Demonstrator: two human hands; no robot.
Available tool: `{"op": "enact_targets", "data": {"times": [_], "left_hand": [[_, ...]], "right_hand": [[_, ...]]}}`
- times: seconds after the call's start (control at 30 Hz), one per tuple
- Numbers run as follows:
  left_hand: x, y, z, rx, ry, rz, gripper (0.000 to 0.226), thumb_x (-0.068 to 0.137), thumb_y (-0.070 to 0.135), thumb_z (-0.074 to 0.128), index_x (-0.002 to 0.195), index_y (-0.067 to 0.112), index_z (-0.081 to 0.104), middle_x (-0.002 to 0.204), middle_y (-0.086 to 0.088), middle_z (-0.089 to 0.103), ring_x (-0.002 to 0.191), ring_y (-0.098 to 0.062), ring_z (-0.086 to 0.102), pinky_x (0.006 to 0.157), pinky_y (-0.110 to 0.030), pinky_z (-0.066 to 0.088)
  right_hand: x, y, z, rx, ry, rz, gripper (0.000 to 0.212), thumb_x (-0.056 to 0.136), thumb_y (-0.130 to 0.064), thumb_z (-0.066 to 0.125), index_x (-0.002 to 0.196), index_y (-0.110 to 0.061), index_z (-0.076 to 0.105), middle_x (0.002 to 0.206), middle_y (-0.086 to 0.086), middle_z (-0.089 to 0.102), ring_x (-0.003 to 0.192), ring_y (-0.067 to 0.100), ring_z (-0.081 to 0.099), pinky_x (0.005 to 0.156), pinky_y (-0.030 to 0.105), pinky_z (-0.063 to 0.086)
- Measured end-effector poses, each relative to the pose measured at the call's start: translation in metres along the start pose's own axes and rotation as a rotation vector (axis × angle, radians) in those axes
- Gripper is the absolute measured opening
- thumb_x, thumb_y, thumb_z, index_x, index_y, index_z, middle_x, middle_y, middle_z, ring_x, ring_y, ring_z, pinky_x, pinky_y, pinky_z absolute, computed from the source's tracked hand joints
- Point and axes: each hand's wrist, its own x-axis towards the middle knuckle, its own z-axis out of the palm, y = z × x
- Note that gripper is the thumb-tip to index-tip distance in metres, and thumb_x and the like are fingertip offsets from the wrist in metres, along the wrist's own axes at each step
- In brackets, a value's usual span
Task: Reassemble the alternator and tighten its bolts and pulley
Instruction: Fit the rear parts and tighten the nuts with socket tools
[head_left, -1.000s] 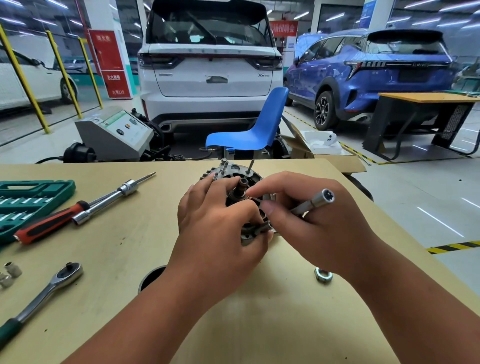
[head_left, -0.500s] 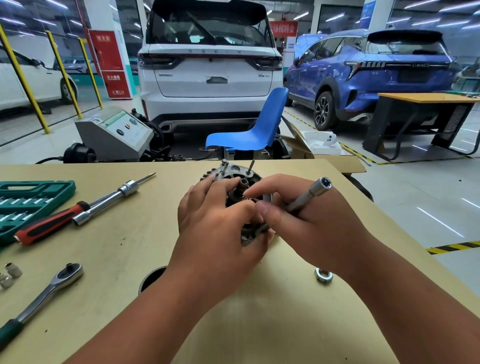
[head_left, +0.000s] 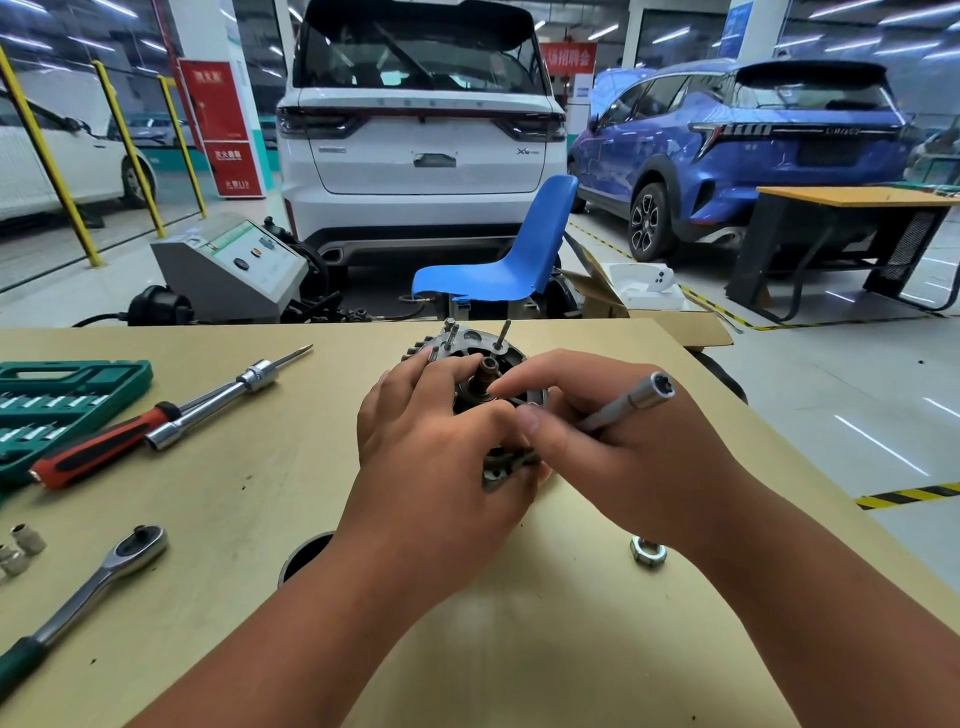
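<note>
The grey alternator (head_left: 470, 349) lies on the wooden table (head_left: 260, 519), its shaft (head_left: 488, 370) pointing up and long bolts (head_left: 503, 332) standing out of its far rim. My left hand (head_left: 441, 457) curls over its near side and grips the housing. My right hand (head_left: 618, 447) holds a long silver socket driver (head_left: 644, 395), socket end up to the right, while its fingertips reach in beside the shaft. The near half of the alternator is hidden by both hands. A loose hex nut (head_left: 648, 551) lies by my right wrist.
On the left lie a red-handled driver with a long socket (head_left: 171, 415), a ratchet wrench (head_left: 88, 582), small sockets (head_left: 21, 545) and a green socket case (head_left: 47, 405). A round part (head_left: 304, 556) peeks from under my left forearm. A blue chair (head_left: 509, 260) and parked cars stand beyond the table.
My right hand has tilted the socket driver slightly more upright and shifted its fingers nearer the shaft. My left hand stays on the alternator.
</note>
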Motion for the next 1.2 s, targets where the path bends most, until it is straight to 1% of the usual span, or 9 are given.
{"op": "enact_targets", "data": {"times": [0.07,0.17,0.37,0.53,0.7,0.8,0.9,1.03,1.2], "left_hand": [[0.0001,0.0003,-0.0004,0.008,-0.002,-0.003,0.049,0.080,0.070,0.040,0.115,0.049,0.067,0.153,0.010,0.046,0.155,-0.028,0.020,0.124,-0.050,0.017],[0.0004,-0.0002,-0.0003,0.009,-0.002,-0.005,0.049,0.080,0.072,0.040,0.111,0.047,0.069,0.153,0.011,0.046,0.156,-0.027,0.018,0.125,-0.048,0.015],[-0.0008,-0.0012,0.0011,-0.012,0.024,0.016,0.038,0.083,0.064,0.048,0.112,0.048,0.066,0.148,0.012,0.049,0.154,-0.027,0.023,0.124,-0.050,0.018],[0.0000,-0.0009,-0.0009,-0.006,-0.002,-0.002,0.045,0.081,0.069,0.042,0.109,0.046,0.069,0.151,0.014,0.045,0.155,-0.025,0.018,0.125,-0.046,0.014],[0.0005,0.0005,-0.0025,0.016,-0.018,-0.007,0.048,0.081,0.072,0.042,0.112,0.046,0.069,0.153,0.015,0.044,0.156,-0.024,0.016,0.125,-0.046,0.014],[0.0002,0.0012,-0.0031,0.004,-0.014,-0.007,0.040,0.084,0.067,0.049,0.112,0.046,0.068,0.152,0.014,0.044,0.155,-0.025,0.017,0.126,-0.045,0.013],[-0.0003,0.0016,-0.0037,-0.018,-0.008,-0.002,0.035,0.085,0.062,0.052,0.115,0.051,0.065,0.151,0.012,0.047,0.155,-0.027,0.021,0.125,-0.050,0.017],[-0.0003,0.0019,-0.0044,-0.024,-0.013,-0.007,0.034,0.085,0.059,0.052,0.113,0.049,0.067,0.150,0.011,0.048,0.154,-0.028,0.024,0.124,-0.052,0.020],[-0.0003,0.0018,-0.0047,-0.012,-0.019,-0.002,0.041,0.084,0.063,0.043,0.113,0.049,0.069,0.151,0.011,0.047,0.154,-0.027,0.023,0.124,-0.051,0.019]], "right_hand": [[0.0001,-0.0008,-0.0004,0.015,-0.004,-0.003,0.016,0.097,-0.013,0.066,0.109,-0.019,0.075,0.073,-0.037,0.060,0.063,0.004,0.059,0.061,0.006,0.037],[0.0007,-0.0019,-0.0007,0.013,0.007,-0.011,0.018,0.097,-0.013,0.065,0.110,-0.022,0.075,0.075,-0.037,0.060,0.066,0.003,0.061,0.062,0.006,0.039],[0.0014,-0.0007,-0.0009,-0.055,0.030,-0.060,0.021,0.096,-0.010,0.066,0.114,-0.018,0.074,0.076,-0.042,0.056,0.072,-0.007,0.061,0.066,0.004,0.039],[0.0012,0.0004,-0.0010,-0.071,0.032,-0.074,0.022,0.095,-0.010,0.066,0.115,-0.016,0.074,0.080,-0.046,0.056,0.077,-0.013,0.061,0.069,0.002,0.039],[0.0004,-0.0010,-0.0016,0.000,0.028,-0.029,0.018,0.097,-0.018,0.064,0.111,-0.023,0.075,0.076,-0.037,0.061,0.074,-0.001,0.065,0.067,0.007,0.041],[0.0003,-0.0018,-0.0011,-0.017,0.022,-0.057,0.018,0.097,-0.013,0.065,0.110,-0.020,0.075,0.080,-0.043,0.059,0.077,-0.007,0.064,0.068,0.004,0.041],[-0.0001,-0.0016,-0.0009,-0.039,0.014,-0.083,0.017,0.097,-0.011,0.067,0.111,-0.015,0.075,0.081,-0.047,0.056,0.077,-0.012,0.062,0.069,0.002,0.040],[-0.0015,-0.0016,-0.0011,-0.023,0.008,-0.089,0.019,0.095,-0.012,0.067,0.111,-0.016,0.076,0.082,-0.045,0.058,0.078,-0.007,0.064,0.069,0.005,0.040],[-0.0024,-0.0025,-0.0019,0.016,0.005,-0.076,0.021,0.093,-0.011,0.065,0.109,-0.016,0.076,0.080,-0.037,0.061,0.076,0.001,0.065,0.069,0.009,0.042]]}}
